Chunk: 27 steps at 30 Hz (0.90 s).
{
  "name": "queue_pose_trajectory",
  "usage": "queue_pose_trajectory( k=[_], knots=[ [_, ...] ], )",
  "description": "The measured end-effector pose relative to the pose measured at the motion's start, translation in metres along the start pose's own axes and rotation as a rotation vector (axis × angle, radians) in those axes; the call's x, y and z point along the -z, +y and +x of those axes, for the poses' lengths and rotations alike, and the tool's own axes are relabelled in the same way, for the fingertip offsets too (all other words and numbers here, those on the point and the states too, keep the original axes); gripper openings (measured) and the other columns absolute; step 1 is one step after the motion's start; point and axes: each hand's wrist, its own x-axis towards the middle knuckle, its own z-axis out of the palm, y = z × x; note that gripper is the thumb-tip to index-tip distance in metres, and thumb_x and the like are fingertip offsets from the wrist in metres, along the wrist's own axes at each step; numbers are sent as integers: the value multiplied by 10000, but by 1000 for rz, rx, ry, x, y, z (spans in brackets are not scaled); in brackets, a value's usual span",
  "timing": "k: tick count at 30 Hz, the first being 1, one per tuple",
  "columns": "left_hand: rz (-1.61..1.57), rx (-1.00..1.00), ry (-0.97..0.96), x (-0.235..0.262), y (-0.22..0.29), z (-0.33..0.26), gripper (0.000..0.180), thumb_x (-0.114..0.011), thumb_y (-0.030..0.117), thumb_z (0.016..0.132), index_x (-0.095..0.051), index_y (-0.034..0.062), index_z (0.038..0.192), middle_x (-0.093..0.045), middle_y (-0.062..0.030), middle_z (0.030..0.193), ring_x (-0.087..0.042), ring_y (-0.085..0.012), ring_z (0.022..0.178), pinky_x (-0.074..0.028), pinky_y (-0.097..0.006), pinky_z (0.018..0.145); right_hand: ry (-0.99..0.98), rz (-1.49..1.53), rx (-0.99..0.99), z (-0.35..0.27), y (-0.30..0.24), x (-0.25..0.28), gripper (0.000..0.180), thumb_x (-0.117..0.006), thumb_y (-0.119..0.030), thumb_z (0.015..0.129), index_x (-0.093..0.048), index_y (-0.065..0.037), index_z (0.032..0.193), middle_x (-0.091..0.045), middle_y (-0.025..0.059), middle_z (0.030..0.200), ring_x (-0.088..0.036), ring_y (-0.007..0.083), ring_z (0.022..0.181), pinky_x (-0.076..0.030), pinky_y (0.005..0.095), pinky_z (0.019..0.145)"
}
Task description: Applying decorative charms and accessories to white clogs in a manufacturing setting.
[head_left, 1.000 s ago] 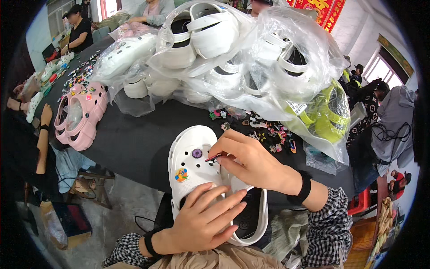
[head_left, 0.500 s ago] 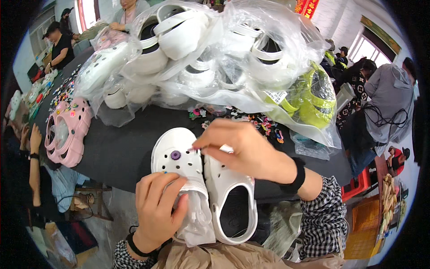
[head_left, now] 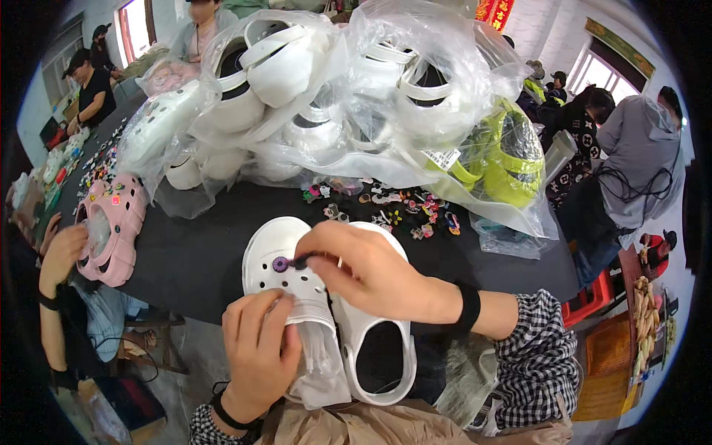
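Observation:
A pair of white clogs with holes lies in front of me, toes pointing away. On the left clog sits a round purple charm, and crumpled clear plastic fills its foot opening. My left hand grips that clog along its left side, fingers bent over the upper. A small dark piece, seemingly a shoe charm, is pinched in the fingertips of my right hand, right beside the purple charm. Partly under that hand is the right clog, its dark insole showing.
Bagged white clogs heap up at the back, with lime-green clogs at their right end. Loose colourful charms lie on the black tabletop. At left, another person's hand touches a pink clog.
My right hand has moved left and slightly down over the left clog, and the dark piece now shows at its fingertips. The other person's hand has reached the pink clog.

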Motion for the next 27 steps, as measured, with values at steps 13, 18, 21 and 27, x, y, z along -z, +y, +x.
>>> queue_pose_trajectory(
  k=[13, 18, 21, 27],
  knots=[
    [72, 73, -14, 3, 2, 17, 349, -679, -25, 770, -671, -53, 1118, -635, -147, 1126, -604, -333, 1022, -495, -443, 858, -87, -4, -16, -9, -6, -4, 225, -633, 3, 884, -706, 16, 1097, -650, 189, 960, -667, 372, 810, -544, 426, 722],
    [66, -2, 4, 2, -3, 15, 327, -712, -3, 746, -708, -38, 1071, -648, -114, 1080, -616, -300, 983, -517, -409, 821, -71, -34, -15, -9, 0, 1, 266, -637, 20, 927, -715, -13, 1179, -663, 126, 1030, -686, 223, 850, -566, 309, 697],
    [80, -81, 55, -2, -6, 11, 326, -731, 1, 724, -733, -23, 1049, -658, -93, 1056, -623, -283, 959, -528, -397, 803, -109, 94, -175, -2, 5, 4, 256, -635, -44, 976, -707, -13, 1220, -681, 112, 1054, -701, 158, 885, -595, 269, 710],
    [52, -130, 119, -6, -5, 4, 422, -737, -48, 677, -730, -4, 1097, -665, -108, 1072, -620, -311, 947, -537, -407, 806, -165, 173, -325, 4, 5, 4, 203, -694, -59, 958, -724, -21, 1155, -725, 62, 1047, -693, 105, 897, -568, 251, 759]
  ],
)
